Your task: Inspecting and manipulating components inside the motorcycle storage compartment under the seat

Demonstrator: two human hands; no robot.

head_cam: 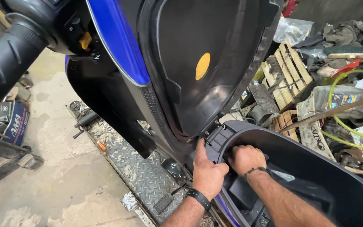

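Right hand [245,159] fingertips hidden in compartment [316,168]

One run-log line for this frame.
left hand: gripping storage tub rim near hinge | right hand: inside tub, fingers curled, contents hidden | scooter seat: raised

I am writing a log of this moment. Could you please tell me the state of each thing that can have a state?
Scooter seat: raised, tilted up on its hinge.
Storage compartment: open.
Left hand: grip closed on the compartment's front rim.
Right hand: fingers curled, inside the compartment near the hinge.
Handlebar: untouched.
Yellow switch: position unclear.
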